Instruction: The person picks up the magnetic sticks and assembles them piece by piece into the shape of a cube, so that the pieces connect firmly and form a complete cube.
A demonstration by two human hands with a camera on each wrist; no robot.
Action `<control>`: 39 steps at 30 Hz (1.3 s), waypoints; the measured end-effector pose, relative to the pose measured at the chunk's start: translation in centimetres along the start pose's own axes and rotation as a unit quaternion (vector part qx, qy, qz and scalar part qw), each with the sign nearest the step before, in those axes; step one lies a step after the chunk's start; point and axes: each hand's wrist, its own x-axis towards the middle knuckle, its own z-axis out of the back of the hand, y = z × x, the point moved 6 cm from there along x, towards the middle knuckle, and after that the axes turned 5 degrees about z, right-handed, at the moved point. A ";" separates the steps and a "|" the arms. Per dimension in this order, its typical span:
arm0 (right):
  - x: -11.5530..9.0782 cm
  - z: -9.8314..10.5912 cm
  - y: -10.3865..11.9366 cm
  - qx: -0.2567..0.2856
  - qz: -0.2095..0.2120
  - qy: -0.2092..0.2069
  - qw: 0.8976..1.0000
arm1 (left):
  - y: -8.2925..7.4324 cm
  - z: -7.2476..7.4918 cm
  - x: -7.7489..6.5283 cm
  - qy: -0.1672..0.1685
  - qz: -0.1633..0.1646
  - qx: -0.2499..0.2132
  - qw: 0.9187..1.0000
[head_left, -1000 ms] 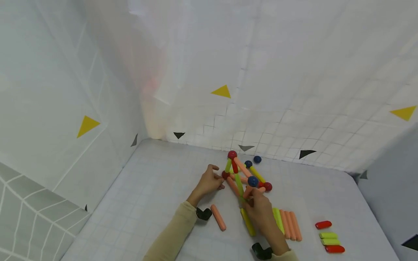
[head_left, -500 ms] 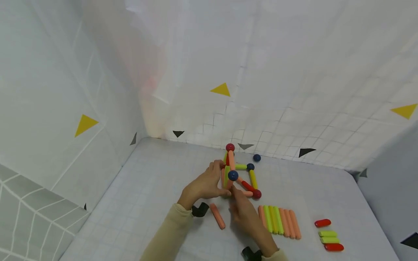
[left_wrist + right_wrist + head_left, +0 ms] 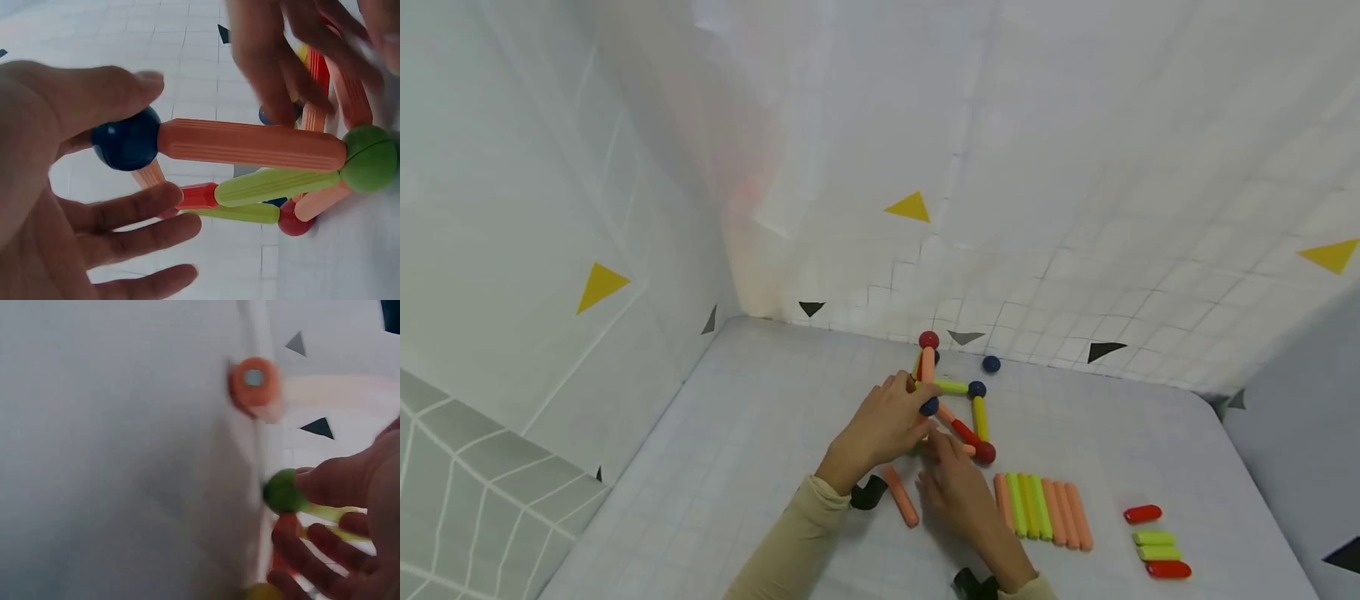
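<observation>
In the left wrist view my left hand pinches a blue ball between thumb and index finger, the other fingers spread out. An orange rod runs from that ball to a green ball, part of a frame of rods and balls. Its red ball stands highest. My right hand is at the near side of the frame, fingers loosely bent. Its thumb overlaps the green ball in the right wrist view, while in the left wrist view its blurred fingers are over the rods behind.
One loose orange rod lies by the left wrist. A row of orange, green and yellow rods lies right of the right hand. Short red and green pieces sit farther right. A loose blue ball rests near the back wall.
The right hand first moved left with the frame's near end, which turned leftward. A yellow rod joined the row. My left hand reached over and took the blue ball.
</observation>
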 end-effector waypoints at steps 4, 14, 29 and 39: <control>-0.4 2.0 -1.1 -0.013 -0.077 0.012 0.997 | 0.5 0.0 0.1 0.007 -0.004 -0.009 1.000; -1.7 2.6 -3.5 -0.022 -0.137 0.159 0.978 | 2.0 0.0 0.4 0.034 -0.023 -0.111 0.993; -0.5 7.6 -7.5 0.297 -0.213 -0.123 0.923 | 2.5 -0.2 0.6 0.034 -0.063 -0.190 0.979; 1.5 7.2 -4.9 0.381 -0.177 -0.175 0.890 | 2.9 -0.1 0.5 0.032 -0.052 -0.201 0.978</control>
